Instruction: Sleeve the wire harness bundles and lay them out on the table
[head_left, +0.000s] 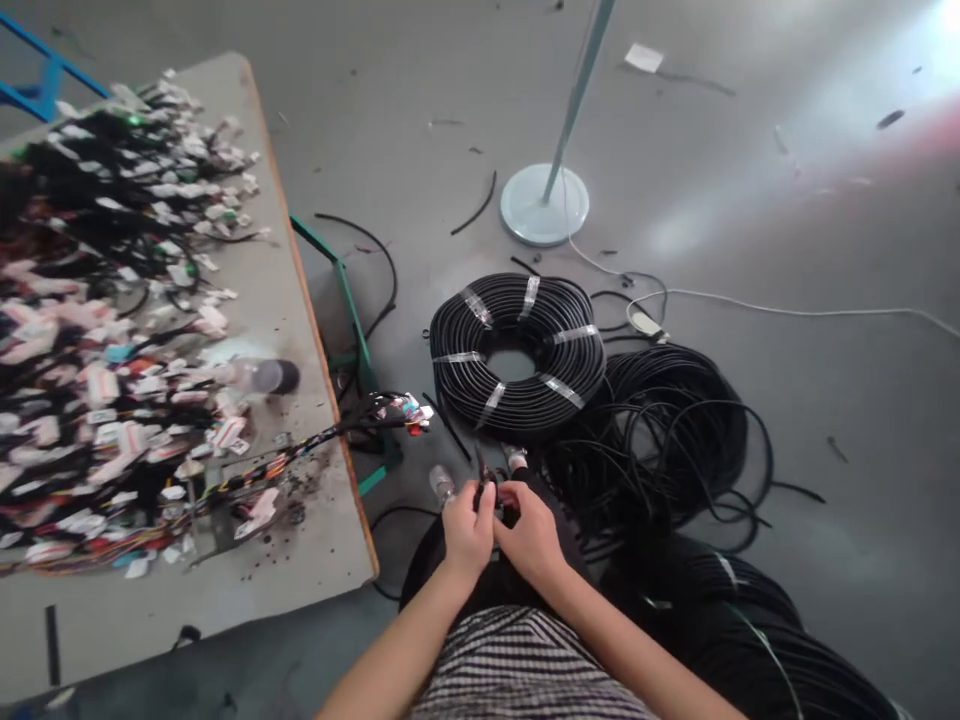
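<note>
In front of my lap, my left hand [468, 528] is closed around the handle of small dark scissors [481, 464], whose pointed blades face away from me. My right hand [531, 530] is right beside it, fingers curled and thumb close to the scissors' handle. Whatever lies between the right fingers is too dark and small to name. Just beyond both hands, a taped coil of black tubing [517, 350] rests on the floor.
On the left, a table [262, 590] bears a heap of wire harnesses [112, 330]; one bundle [315, 440] juts over its edge. More loose black coils [682, 430] lie to the right. A stand with a round base [544, 205] and a white cord [787, 305] are farther off.
</note>
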